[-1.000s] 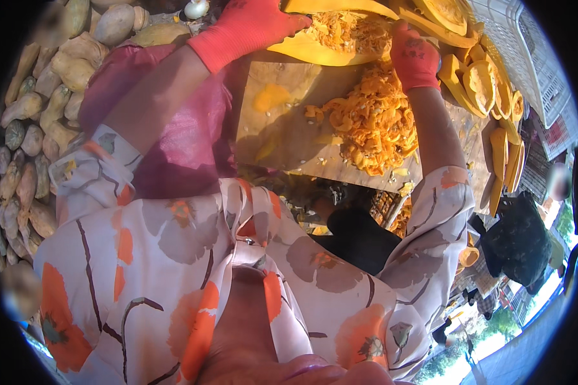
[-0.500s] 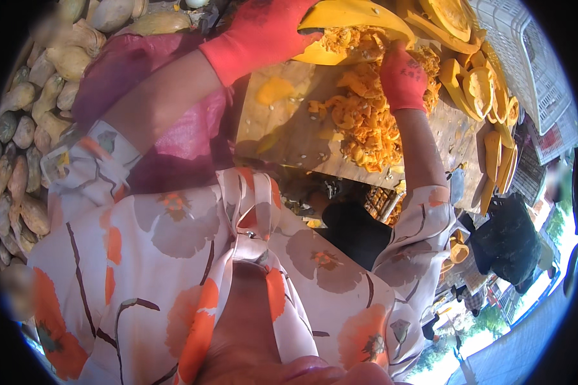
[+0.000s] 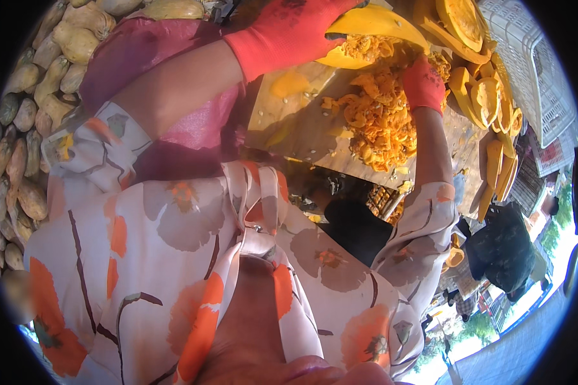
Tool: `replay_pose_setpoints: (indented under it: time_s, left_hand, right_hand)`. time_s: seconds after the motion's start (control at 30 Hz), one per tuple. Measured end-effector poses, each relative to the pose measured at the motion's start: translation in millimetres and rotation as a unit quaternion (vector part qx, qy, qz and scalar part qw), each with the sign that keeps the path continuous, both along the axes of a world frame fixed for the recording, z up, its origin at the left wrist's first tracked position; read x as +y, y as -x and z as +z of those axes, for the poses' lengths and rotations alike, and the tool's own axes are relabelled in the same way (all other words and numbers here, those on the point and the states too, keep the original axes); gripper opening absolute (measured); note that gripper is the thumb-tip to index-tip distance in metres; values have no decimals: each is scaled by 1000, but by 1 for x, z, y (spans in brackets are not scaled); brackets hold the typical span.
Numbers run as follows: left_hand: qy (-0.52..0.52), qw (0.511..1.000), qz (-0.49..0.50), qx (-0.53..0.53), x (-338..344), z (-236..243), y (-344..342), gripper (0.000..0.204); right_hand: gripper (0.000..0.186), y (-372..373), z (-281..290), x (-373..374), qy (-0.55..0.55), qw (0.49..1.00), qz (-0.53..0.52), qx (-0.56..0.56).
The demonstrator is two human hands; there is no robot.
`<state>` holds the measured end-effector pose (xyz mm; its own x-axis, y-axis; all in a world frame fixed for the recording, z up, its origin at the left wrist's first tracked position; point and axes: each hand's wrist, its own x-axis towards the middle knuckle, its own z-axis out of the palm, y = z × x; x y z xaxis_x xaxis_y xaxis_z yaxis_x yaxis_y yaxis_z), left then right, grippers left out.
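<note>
Stringy orange pulp (image 3: 382, 125) lies on the flat brown wooden board (image 3: 305, 125); tan bulbous squashes (image 3: 51, 77) lie left of the board.

Bright sunlight, dark shadows, glare lower right

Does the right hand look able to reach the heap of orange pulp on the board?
Probably yes: the right hand is close beside the pulp heap, and nothing visible lies between them.
</note>
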<state>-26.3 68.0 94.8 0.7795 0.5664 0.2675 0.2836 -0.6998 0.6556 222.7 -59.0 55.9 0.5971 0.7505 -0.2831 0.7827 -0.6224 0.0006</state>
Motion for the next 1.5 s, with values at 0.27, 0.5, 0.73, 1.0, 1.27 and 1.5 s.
replay_pose_setpoints:
  time_s: [0.27,0.5,0.73,1.0,1.27,1.5]
  left_hand:
    - [-37,999,9,-8,-8,-5,-4,61]
    - [-23,999,35,-19,-13,-12,-11,64]
    - [32,998,27,-39,-8,-18,-31,63]
    - [58,998,5,-35,5,-20,-49,63]
    - [84,995,35,-36,11,-25,-63,64]
    - [104,993,20,-45,16,-31,-63,67]
  right_hand:
    - [28,15,-21,11,-5,993,-40,110]
    - [24,53,-30,19,-111,909,-207,345]
    - [22,86,7,-8,-184,880,-223,376]
    - [29,-8,2,-23,-109,990,-81,-36]
    - [34,-16,-23,39,-42,993,-95,52]
    - [27,48,18,5,-83,994,45,62]
